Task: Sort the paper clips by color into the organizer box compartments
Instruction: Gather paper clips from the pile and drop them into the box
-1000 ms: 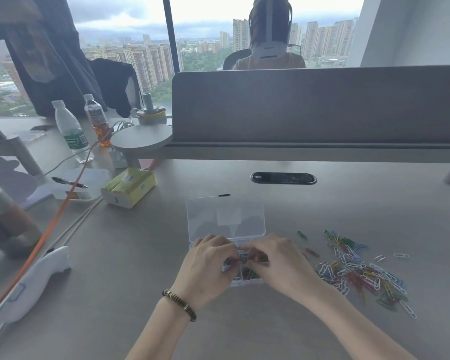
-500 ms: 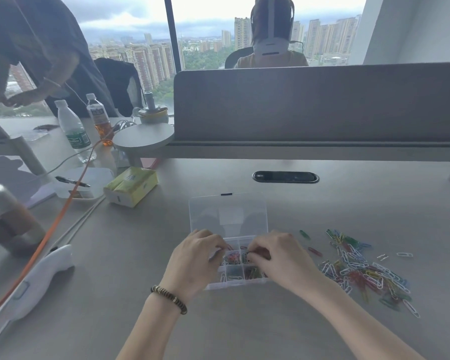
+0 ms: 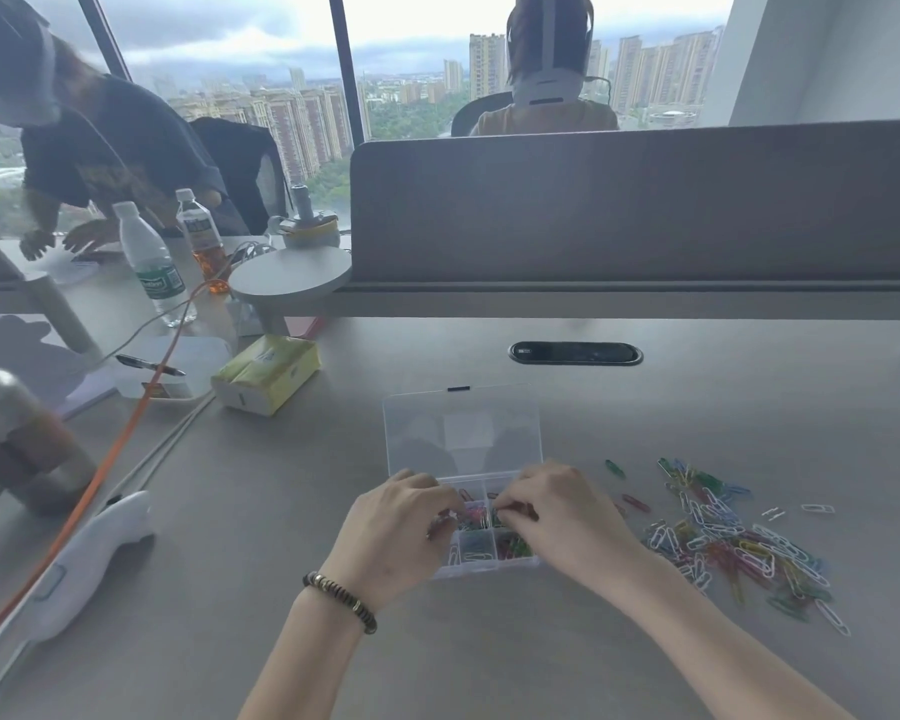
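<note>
Clear plastic organizer box [image 3: 481,562] sits mid-desk, its lid [image 3: 462,428] flung back toward 12 o'clock; the compartments hold sorted clips, green at the near right, pale ones near centre. Both hands cover the middle row: left hand [image 3: 398,530] and right hand [image 3: 557,514], fingers curled inward, pinching at mixed-colour clips [image 3: 476,514] there. At 3 o'clock lies the loose paper clip pile [image 3: 733,537]. At 10 o'clock, well apart, a yellow tissue pack [image 3: 266,371].

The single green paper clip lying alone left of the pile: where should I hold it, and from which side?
Pinch the green paper clip across its two long sides, coming straight down from above. It lies flat on the grey desk, apart from the colourful clip pile, so fingers have room on both sides.
</note>
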